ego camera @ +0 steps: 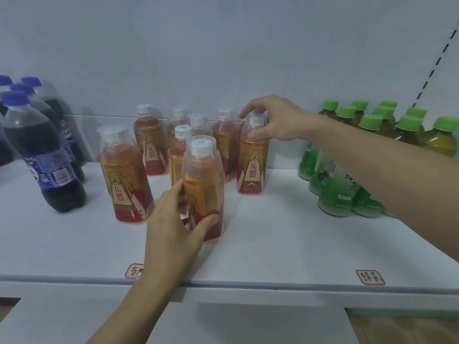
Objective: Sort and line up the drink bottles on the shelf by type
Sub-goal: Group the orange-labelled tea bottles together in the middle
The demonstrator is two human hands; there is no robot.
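front bottle: an orange energy-drink bottle (pixel 203 189) standing upright nearest the shelf's front edge, a bit ahead of the rest of the orange bunch, clear overcap on top

left hand: the left hand (pixel 173 224) has its fingers and thumb wrapped round the lower body of the front bottle, so it's properly gripped, not just touched

right hand: the right hand (pixel 270 120) pinches the cap end of another orange bottle (pixel 252 160), which stands upright behind and to the right of the front bottle

other orange ones: one (pixel 124 180) is just left of the front bottle, and several more (pixel 149 140) are clustered loosely behind it, not in neat rows yet

neighbours: cola bottles with blue caps (pixel 44 155) well off to the left of the front bottle, green tea bottles (pixel 347 180) well off to the right, both already grouped

shelf: white shelf (pixel 273 244) with handwritten tags on the lip, one (pixel 134 270) right below the front bottle, another (pixel 370 276) under the green side

the bit that matters: both held bottles have their long axis straight up, each hand already on its own bottle, left low and right high. I'd guess next is sliding them into line with the orange group, keeping them vertical so they don't tip into neighbours

progress: types look sorted, orange rows seem like the unfinished part
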